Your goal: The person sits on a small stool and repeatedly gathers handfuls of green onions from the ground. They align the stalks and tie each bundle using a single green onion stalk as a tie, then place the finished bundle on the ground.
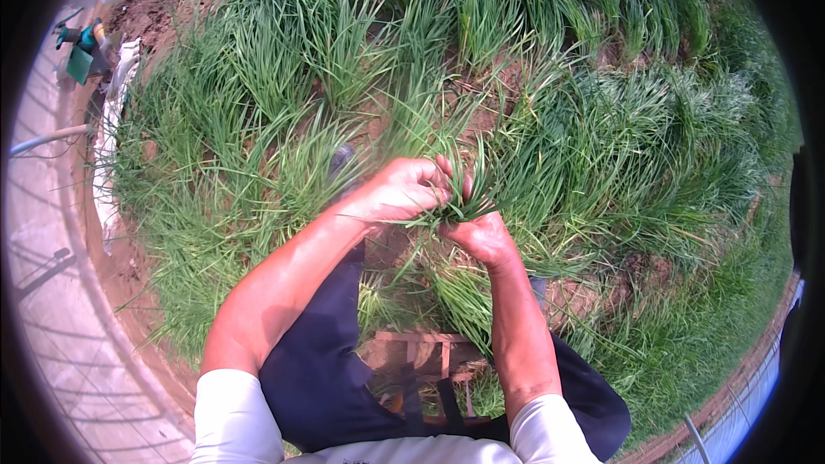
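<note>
Both of my hands meet in front of me over a bed of long green leafy plants, perhaps chives. My right hand [480, 232] is closed round a bunch of green leaves [467, 203], whose blades fan out over it. From the left, my left hand [412, 190] touches the same bunch, its fingers bent in among the blades; whether it grips any of them is hard to tell. Below the hands, between my legs, a loose heap of cut-looking leaves [463, 299] lies on the soil. Tall standing leaves [329, 45] fill the ground beyond.
A wooden slatted frame [425, 338] is between my knees. At the far left are a concrete path [51, 335], a strip of white sheeting [109, 161], a pipe [58, 135] and a green device [80, 48]. Bare soil [155, 6] shows at the upper left.
</note>
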